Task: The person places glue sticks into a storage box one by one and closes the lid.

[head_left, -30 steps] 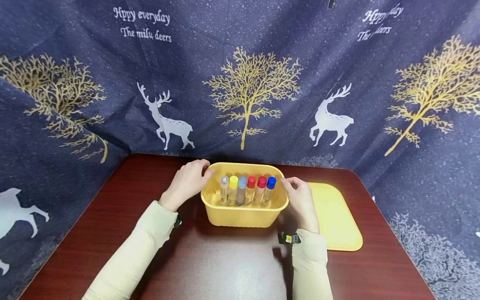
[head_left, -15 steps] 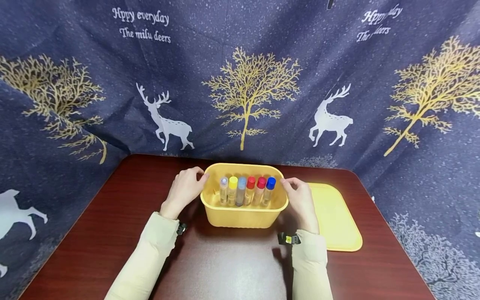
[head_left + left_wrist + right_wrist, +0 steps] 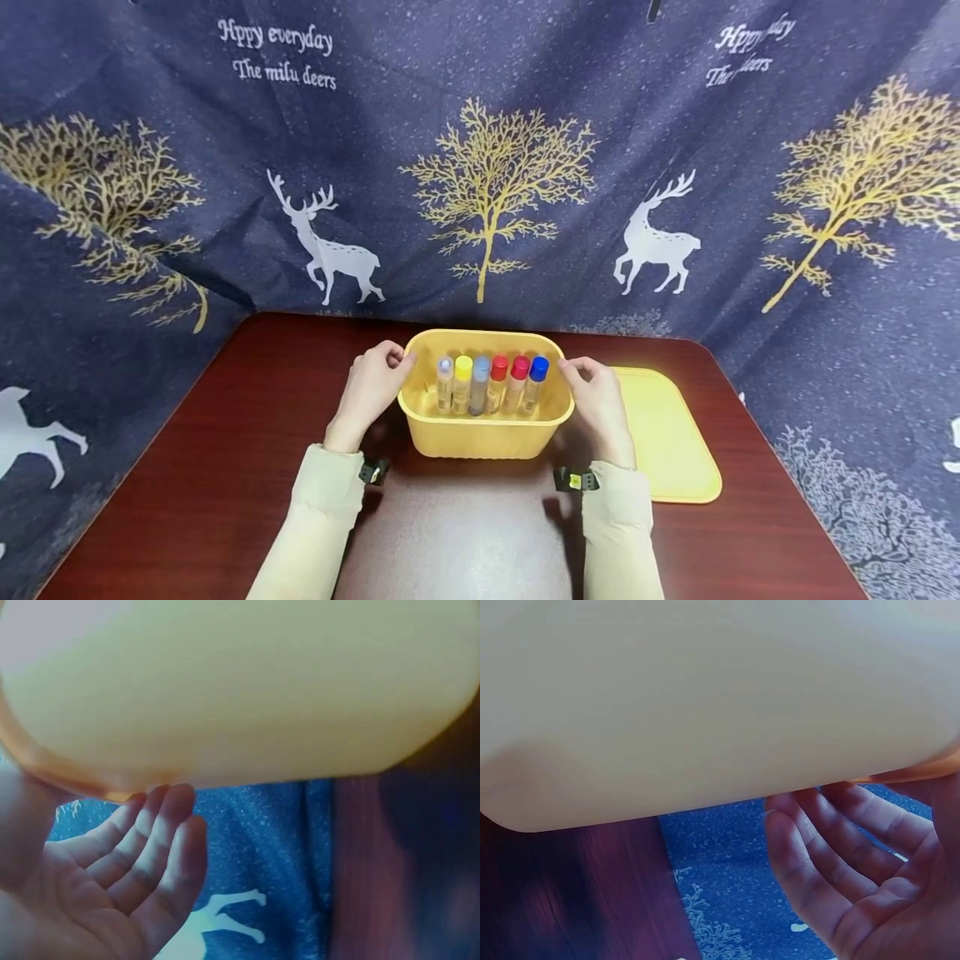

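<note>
A yellow plastic box [image 3: 483,439] stands on the table in the head view. Inside it, a row of several clear tubes [image 3: 477,400] stands upright, with caps in lilac, yellow, grey-blue, red and dark blue. My left hand [image 3: 369,392] holds the rim at the box's left end; in the left wrist view its fingers [image 3: 161,840] curl up under the rim. At the opposite end, my right hand [image 3: 602,408] pinches the rim between thumb and fingers, and the right wrist view shows its fingers [image 3: 802,862] bent beneath the rim. The thumb tips are partly hidden in both wrist views.
A flat yellow lid [image 3: 675,437] lies on the dark red table [image 3: 757,533], right of the box and partly behind my right forearm. Behind the table's far edge hangs a blue cloth [image 3: 420,250] printed with deer and trees.
My left hand has drawn back from over the left rim, its thumb moving out to the box's end, and the left forearm has swung right. The right hand stays at its rim.
</note>
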